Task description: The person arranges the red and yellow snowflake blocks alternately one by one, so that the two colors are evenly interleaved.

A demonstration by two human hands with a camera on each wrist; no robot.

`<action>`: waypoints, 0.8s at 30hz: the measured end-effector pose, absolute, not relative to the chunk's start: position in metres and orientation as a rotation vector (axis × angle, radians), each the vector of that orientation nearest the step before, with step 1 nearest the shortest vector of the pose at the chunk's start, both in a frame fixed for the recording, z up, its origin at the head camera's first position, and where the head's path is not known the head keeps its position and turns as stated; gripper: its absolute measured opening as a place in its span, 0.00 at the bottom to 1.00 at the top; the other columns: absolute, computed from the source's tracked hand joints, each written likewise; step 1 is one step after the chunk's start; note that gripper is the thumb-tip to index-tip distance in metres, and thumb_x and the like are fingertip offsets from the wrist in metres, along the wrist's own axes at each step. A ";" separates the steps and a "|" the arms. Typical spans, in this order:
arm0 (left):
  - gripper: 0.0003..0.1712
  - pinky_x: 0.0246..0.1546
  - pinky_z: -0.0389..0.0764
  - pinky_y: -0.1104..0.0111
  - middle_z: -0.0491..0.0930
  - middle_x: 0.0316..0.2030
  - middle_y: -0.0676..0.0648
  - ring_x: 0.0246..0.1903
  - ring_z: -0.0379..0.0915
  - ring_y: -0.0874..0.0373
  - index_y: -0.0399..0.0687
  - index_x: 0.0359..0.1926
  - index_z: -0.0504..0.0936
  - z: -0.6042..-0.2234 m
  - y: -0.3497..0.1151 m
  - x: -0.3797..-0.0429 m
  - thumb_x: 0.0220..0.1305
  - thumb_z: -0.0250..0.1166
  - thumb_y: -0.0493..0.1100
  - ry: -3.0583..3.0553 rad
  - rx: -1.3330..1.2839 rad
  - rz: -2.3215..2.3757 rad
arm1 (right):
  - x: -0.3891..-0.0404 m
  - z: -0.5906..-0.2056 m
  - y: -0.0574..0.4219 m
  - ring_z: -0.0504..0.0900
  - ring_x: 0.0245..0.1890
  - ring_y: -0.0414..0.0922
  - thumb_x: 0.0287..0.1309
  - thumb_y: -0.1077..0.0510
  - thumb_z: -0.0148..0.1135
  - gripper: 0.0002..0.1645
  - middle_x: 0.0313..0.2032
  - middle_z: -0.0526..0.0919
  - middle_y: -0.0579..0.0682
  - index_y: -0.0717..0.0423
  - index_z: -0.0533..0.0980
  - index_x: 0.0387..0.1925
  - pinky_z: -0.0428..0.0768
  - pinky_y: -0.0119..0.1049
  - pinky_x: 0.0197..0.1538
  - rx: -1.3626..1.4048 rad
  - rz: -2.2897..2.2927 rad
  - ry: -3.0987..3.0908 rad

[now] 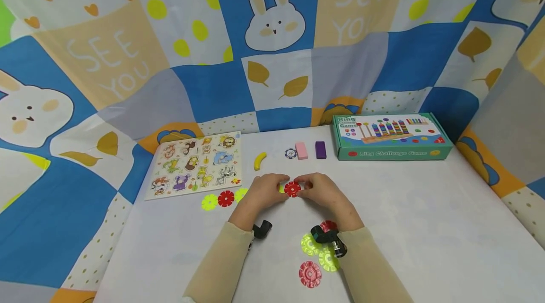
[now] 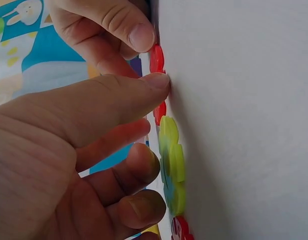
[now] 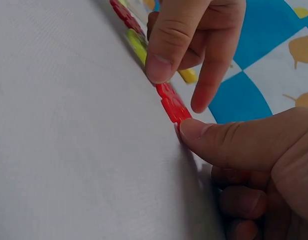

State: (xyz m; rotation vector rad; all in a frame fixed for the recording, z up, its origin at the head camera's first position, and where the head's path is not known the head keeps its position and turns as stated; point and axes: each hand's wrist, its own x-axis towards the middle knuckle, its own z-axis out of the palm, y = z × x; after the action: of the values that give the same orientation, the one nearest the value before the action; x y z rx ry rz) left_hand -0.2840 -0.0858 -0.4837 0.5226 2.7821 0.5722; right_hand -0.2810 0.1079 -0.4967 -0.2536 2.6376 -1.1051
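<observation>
A red flower-shaped disc (image 1: 292,189) lies low over the table between my two hands. My left hand (image 1: 261,194) holds its left edge with thumb and fingers, and my right hand (image 1: 325,193) pinches the right edge. Close by on the left, a yellow-green flower disc (image 2: 172,165) shows in the left wrist view. Further left along the same row are a yellow-green disc (image 1: 209,202), a red disc (image 1: 226,198) and another yellow-green disc (image 1: 241,194), the last partly covered by my left hand.
Loose red (image 1: 310,274) and yellow-green discs (image 1: 329,259) lie near my right forearm. Behind the hands are a yellow curved piece (image 1: 259,160), a chip (image 1: 290,153), a pink block (image 1: 301,151) and a purple block (image 1: 320,150). An animal puzzle board (image 1: 170,185) and a game box (image 1: 404,153) flank them.
</observation>
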 end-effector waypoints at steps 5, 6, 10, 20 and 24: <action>0.29 0.54 0.65 0.53 0.80 0.46 0.54 0.39 0.69 0.58 0.57 0.58 0.77 -0.483 -0.085 -0.284 0.54 0.70 0.51 2.773 0.510 0.585 | -0.282 -0.496 0.111 0.69 0.25 0.44 0.49 0.58 0.71 0.13 0.21 0.71 0.49 0.50 0.81 0.40 0.67 0.37 0.30 -0.208 -1.164 2.615; 0.29 0.55 0.65 0.53 0.79 0.48 0.53 0.41 0.69 0.58 0.57 0.58 0.77 -0.483 -0.085 -0.283 0.54 0.70 0.51 2.771 0.507 0.585 | -0.282 -0.496 0.111 0.69 0.25 0.44 0.49 0.58 0.71 0.12 0.21 0.71 0.49 0.50 0.81 0.38 0.68 0.37 0.30 -0.203 -1.162 2.615; 0.28 0.55 0.66 0.52 0.79 0.51 0.53 0.44 0.70 0.57 0.57 0.58 0.78 -0.483 -0.084 -0.283 0.54 0.70 0.51 2.762 0.509 0.591 | -0.283 -0.498 0.110 0.70 0.26 0.44 0.50 0.58 0.71 0.09 0.21 0.71 0.49 0.49 0.81 0.36 0.68 0.37 0.31 -0.198 -1.163 2.613; 0.26 0.40 0.71 0.63 0.78 0.37 0.55 0.36 0.68 0.59 0.59 0.55 0.79 -0.486 -0.086 -0.285 0.54 0.70 0.51 2.747 0.503 0.628 | -0.279 -0.479 0.114 0.70 0.26 0.44 0.54 0.57 0.67 0.12 0.22 0.72 0.49 0.52 0.80 0.42 0.69 0.37 0.31 -0.310 -1.196 2.571; 0.26 0.38 0.71 0.64 0.76 0.35 0.56 0.35 0.68 0.59 0.59 0.56 0.79 -0.487 -0.086 -0.285 0.54 0.69 0.51 2.743 0.508 0.634 | -0.271 -0.452 0.116 0.71 0.29 0.45 0.55 0.55 0.66 0.15 0.25 0.72 0.49 0.51 0.79 0.46 0.72 0.36 0.31 -0.372 -1.221 2.596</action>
State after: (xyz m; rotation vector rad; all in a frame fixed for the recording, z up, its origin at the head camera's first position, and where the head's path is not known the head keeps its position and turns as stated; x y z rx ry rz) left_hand -0.2853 -0.0863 -0.4868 0.5079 2.7429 0.6342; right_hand -0.2709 0.1162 -0.4518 -0.3716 2.5957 -1.2214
